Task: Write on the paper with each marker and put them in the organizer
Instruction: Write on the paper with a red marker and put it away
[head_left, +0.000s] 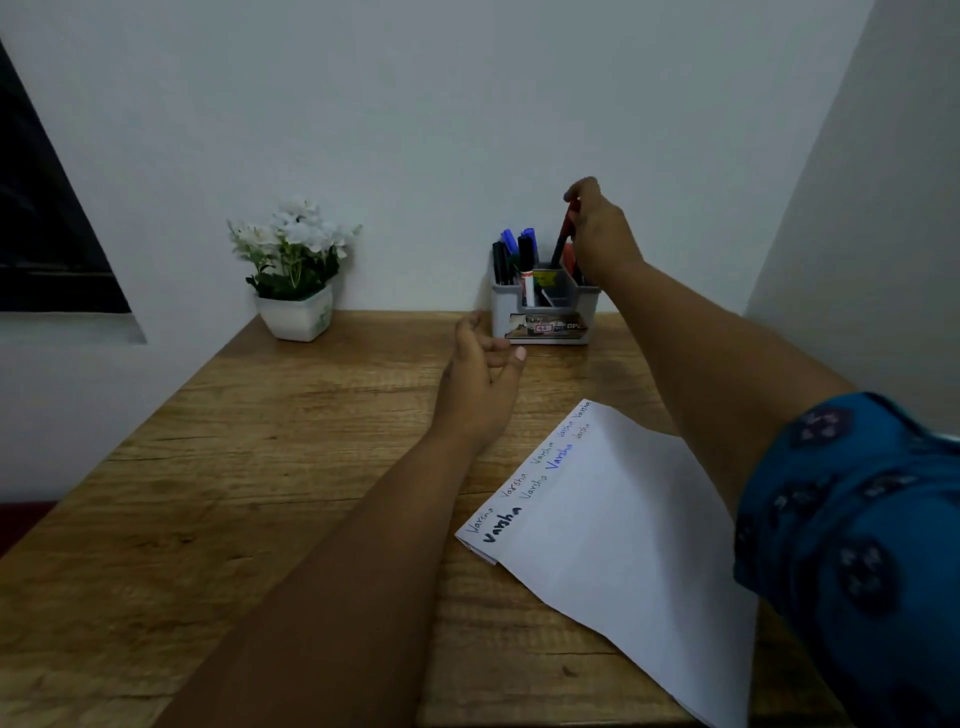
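**Red marker over the organizer, right hand on it**

My right hand is at the grey organizer, fingers pinched round the top end of a red-capped marker. The marker's long axis is near vertical, top leaning slightly to the right; its lower end is already inside the organizer's right rear compartment, as far as I can tell. So the slot lies straight below my hand, and I judge the remaining move is along the marker's own axis, down.

Left of it in the organizer: blue markers and black markers, standing upright.

My left hand hovers in front of the organizer and left of it, fingers loosely curled, holding nothing. It's not on the organizer; right hand is the nearer one.

The paper lies on the wooden desk, in front of the organizer, handwriting in black and blue along its left edge. Can't see any marker lying loose near the paper.
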